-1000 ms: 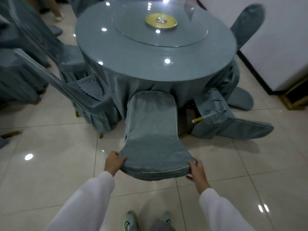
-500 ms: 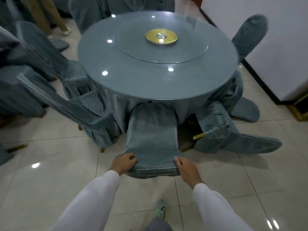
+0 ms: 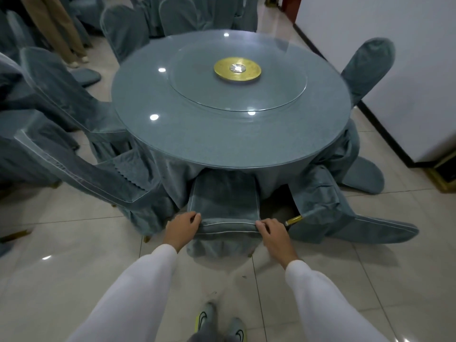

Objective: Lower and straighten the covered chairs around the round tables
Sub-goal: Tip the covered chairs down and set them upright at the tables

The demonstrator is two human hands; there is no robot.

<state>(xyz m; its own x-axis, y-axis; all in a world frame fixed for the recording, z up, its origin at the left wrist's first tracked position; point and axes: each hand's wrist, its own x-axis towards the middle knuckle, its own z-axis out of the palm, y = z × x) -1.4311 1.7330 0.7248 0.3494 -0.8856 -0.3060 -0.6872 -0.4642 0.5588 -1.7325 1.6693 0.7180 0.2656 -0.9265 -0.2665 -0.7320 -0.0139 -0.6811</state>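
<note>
The covered chair [image 3: 223, 206] directly in front of the person has its back pointing in under the edge of the round bench [image 3: 222, 144], with both hands at its near edge: the left hand [image 3: 182, 227] grips the left corner and the right hand [image 3: 272, 230] grips the right corner, the fingers [image 3: 265, 222] of each curled over the white-piped seam and pinching the cloth. By the look of it this chair is only part-way handled, since its skirt [image 3: 222, 248] hangs bunched below the hands. To the right, one chair [image 3: 345, 218] lies tipped over on the floor with a gold leg tip [image 3: 293, 220] showing, and a second [image 3: 362, 174] lies flat behind it, so at least those two are left to set right. To the left, two chairs [image 3: 81, 178] lean tilted against the bench (their backs slant outward), and they look unstraightened too. One chair [image 3: 367, 65] at the far right and two [image 3: 128, 33] on the far side appear upright. That makes eight chairs counted at this one bench, with one glass turntable [image 3: 202, 90], gold hub [image 3: 237, 69] at its centre; more chairs beyond are too crowded to count.
</note>
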